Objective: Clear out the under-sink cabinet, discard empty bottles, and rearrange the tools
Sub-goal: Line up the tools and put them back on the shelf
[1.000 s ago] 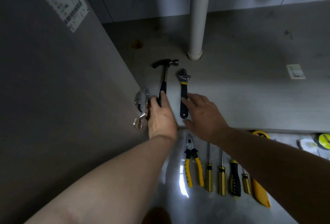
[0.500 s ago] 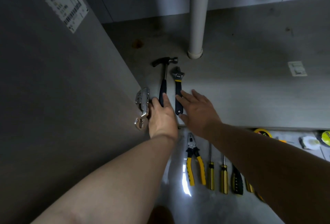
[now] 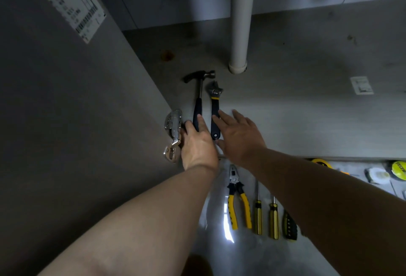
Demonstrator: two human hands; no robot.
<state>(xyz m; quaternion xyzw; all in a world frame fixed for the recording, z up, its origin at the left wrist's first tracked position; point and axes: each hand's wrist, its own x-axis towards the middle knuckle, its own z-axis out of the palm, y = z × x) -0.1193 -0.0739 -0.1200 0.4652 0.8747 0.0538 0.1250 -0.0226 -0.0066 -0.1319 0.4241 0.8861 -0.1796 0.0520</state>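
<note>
A claw hammer [image 3: 199, 91] with a dark handle lies on the cabinet floor [image 3: 296, 110], head pointing away from me. Right beside it lies an adjustable wrench [image 3: 214, 104] with a yellow band and dark handle, parallel to the hammer. My left hand [image 3: 197, 143] rests on the near end of the hammer's handle, fingers fairly straight. My right hand [image 3: 239, 137] lies with straight fingers along the right side of the wrench's handle, touching it.
A white drain pipe [image 3: 240, 27] stands behind the tools. The open cabinet door [image 3: 77, 110] with its metal hinge [image 3: 173, 132] is at left. On the floor in front lie yellow pliers [image 3: 238, 201], screwdrivers [image 3: 265, 218] and tape rolls [image 3: 398, 169]. A small sticker [image 3: 361, 85] lies at right.
My right hand has pushed the wrench left, so it now lies close and parallel to the hammer. My left hand has stayed on the hammer's handle.
</note>
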